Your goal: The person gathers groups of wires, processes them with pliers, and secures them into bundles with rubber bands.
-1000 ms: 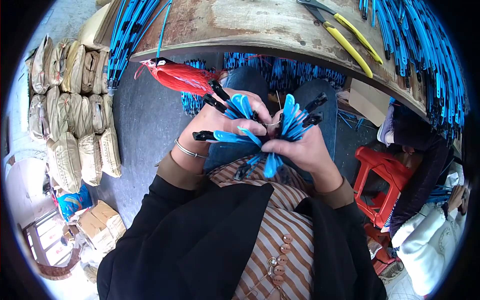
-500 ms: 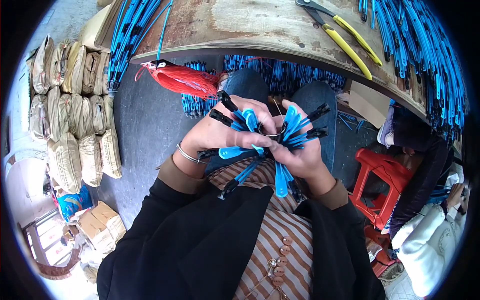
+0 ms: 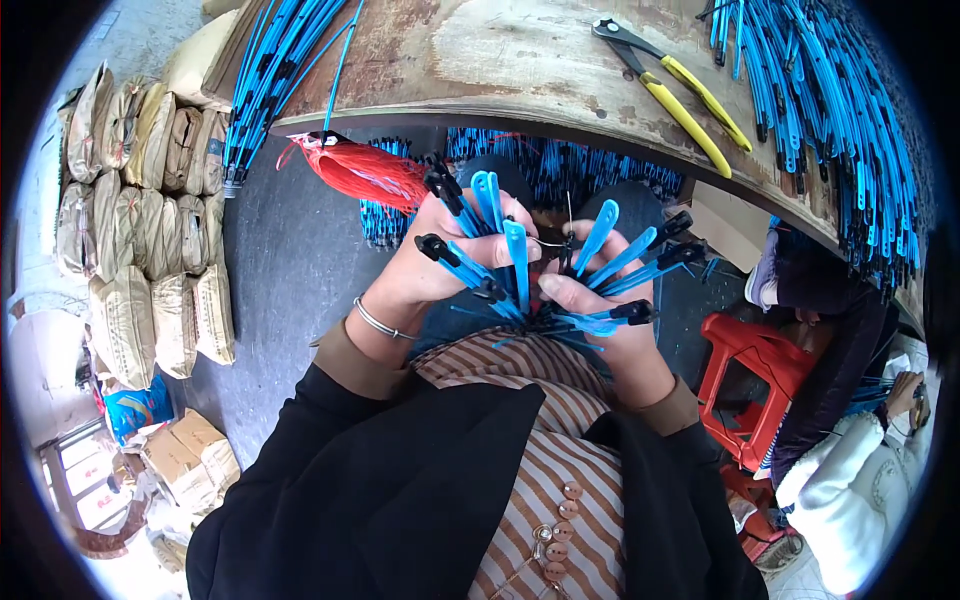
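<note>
My left hand (image 3: 478, 250) and my right hand (image 3: 625, 345) are close together over my lap, fingers closed around a fanned bundle of blue plastic strips (image 3: 516, 265) with black clip-like ends. The strips spread out on both sides, some pointing up and others toward my body. Between my thumbs runs a thin metal wire (image 3: 550, 243), bent in a curve, and its end stands upright near my right fingers. The strips meet at the centre, where my fingers partly hide them.
Yellow-handled pliers (image 3: 690, 95) lie on the wooden table (image 3: 530, 50) ahead. Blue strips are piled on its right (image 3: 840, 120) and left (image 3: 275, 70). A red string bundle (image 3: 370, 175) hangs below its edge. A red stool (image 3: 755, 380) and another person's leg (image 3: 835, 350) are at right; stacked sacks (image 3: 150, 230) at left.
My hands have drawn slightly apart, opening the middle of the bundle. Several strips now stand more upright, and the wire shows more clearly between my fingers.
</note>
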`<state>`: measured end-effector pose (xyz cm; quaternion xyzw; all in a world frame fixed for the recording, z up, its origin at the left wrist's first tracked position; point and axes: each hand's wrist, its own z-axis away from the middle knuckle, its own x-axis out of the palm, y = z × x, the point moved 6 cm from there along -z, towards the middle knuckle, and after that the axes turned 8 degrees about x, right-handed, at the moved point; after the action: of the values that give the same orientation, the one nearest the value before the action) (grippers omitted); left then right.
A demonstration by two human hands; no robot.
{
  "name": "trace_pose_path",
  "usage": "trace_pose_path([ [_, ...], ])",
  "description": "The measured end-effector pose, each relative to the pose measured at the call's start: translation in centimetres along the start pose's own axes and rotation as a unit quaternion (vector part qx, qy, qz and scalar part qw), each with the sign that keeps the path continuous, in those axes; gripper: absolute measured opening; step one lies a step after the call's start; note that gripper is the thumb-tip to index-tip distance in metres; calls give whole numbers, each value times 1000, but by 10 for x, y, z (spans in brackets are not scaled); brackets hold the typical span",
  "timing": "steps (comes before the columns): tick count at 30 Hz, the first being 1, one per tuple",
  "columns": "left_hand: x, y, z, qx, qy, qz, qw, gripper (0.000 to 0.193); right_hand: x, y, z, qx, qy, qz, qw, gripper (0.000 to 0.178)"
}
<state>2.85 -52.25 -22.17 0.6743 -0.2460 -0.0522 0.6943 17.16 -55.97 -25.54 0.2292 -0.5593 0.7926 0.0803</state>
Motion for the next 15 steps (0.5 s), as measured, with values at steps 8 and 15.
trace_pose_path([
  [8,14,7,1,20,-24,-91,995,17,5,-14,0,55,-68,136,987,19],
  [15,20,7,-5,29,-91,-61,994,18,5,-16,-2,-20,-107,157,982,18],
])
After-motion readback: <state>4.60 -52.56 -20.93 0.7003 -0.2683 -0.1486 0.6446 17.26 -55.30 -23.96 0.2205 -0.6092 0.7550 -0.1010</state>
